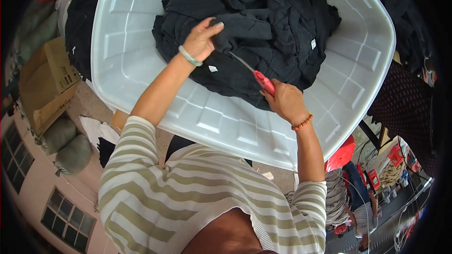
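A heap of black cloth (pixel 282 23), seemingly garments with small white tags, fills the middle of a big white plastic tub (pixel 136 33). At its left side my left hand (pixel 200 42) is closed on a fold of the black cloth, thumb and fingers pinching it. My right hand (pixel 286 101) is wrapped round a red-handled tool (pixel 263 81) with a thin metal blade or shaft. The tool's tip points up and left and meets the cloth just below and right of my left hand. Whether it is one blade or scissors I cannot tell.
The tub's rim curves round the work. Left of it stand a cardboard box (pixel 47 80) and stuffed grey-green sacks (pixel 70 148). More dark cloth (pixel 84 28) lies outside the tub. At lower right are a red stool-like object (pixel 341 154), cables and another person (pixel 362 207).
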A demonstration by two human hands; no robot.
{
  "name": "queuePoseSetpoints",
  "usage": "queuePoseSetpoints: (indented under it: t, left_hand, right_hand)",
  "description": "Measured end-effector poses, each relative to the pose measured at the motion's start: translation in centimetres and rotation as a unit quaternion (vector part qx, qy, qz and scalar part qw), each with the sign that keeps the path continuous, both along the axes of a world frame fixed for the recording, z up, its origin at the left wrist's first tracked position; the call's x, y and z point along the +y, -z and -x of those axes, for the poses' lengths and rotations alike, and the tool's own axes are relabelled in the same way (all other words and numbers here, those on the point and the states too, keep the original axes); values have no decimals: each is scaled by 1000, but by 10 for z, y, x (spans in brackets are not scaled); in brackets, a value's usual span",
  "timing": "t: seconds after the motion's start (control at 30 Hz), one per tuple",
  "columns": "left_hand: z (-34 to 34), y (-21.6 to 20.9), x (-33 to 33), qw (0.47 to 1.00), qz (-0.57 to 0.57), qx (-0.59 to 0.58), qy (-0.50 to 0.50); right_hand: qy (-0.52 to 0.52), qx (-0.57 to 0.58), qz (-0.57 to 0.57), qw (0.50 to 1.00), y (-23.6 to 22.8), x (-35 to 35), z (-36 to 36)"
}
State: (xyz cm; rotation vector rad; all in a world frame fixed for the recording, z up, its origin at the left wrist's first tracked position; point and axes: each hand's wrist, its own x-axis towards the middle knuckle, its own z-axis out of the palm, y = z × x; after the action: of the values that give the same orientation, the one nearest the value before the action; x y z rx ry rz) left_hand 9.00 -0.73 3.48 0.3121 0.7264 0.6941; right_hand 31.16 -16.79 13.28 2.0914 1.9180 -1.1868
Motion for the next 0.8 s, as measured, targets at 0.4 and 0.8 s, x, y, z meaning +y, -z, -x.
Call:
queuePoseSetpoints:
  t: [0.4, 0.8]
  left_hand:
    - [86, -20, -58, 793, -237, 368, 425]
    - [45, 72, -87, 848, -93, 383, 354]
  right_hand:
    - [58, -44, -26, 997, -24, -46, -16]
    - [6, -183, -133, 974, 59, -40, -19]
